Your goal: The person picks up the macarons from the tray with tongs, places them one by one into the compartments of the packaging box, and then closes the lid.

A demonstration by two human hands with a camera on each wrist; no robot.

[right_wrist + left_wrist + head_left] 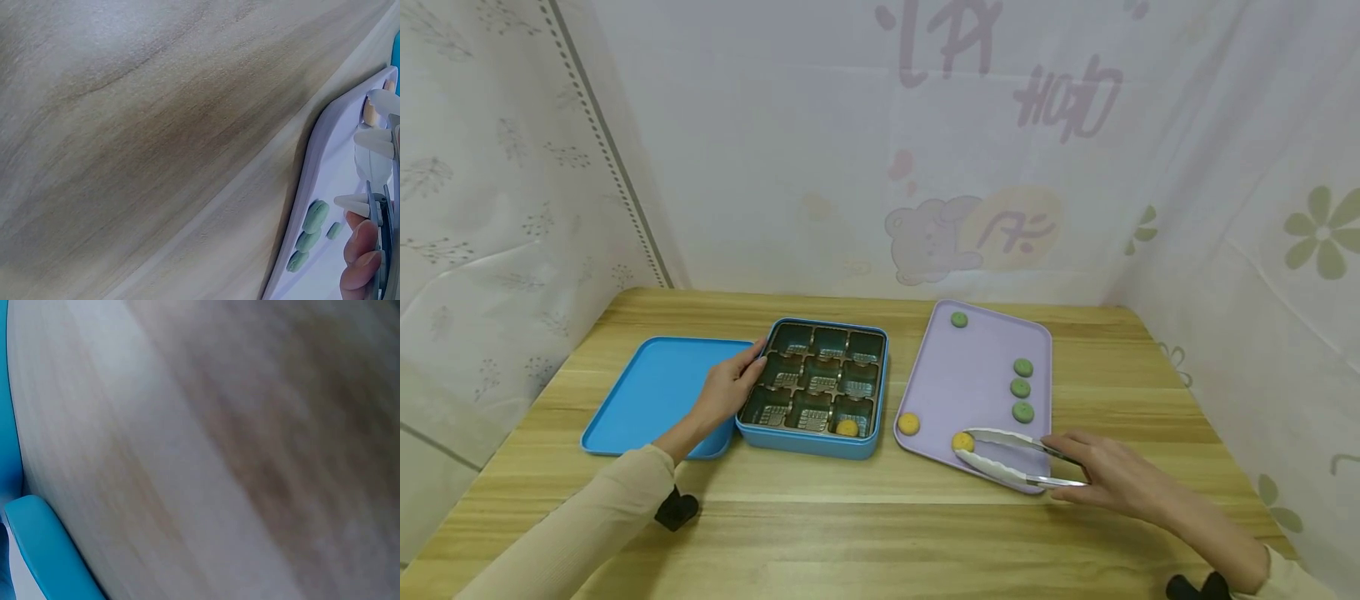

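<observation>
My left hand holds the left side of a square blue box, with its fingertips at the rim. A dark plastic insert divides the box into several compartments. One yellow cookie lies in the front right compartment. Low over the lilac tray, my right hand grips metal tongs with white tips. Between those tips is another yellow cookie, near the tray's front edge. A third yellow cookie sits at the tray's front left corner.
Several green cookies lie on the tray, three in a column at the right, the middle one a green cookie, and one at the far left corner. A blue lid lies left of the box. Printed cloth surrounds the wooden table.
</observation>
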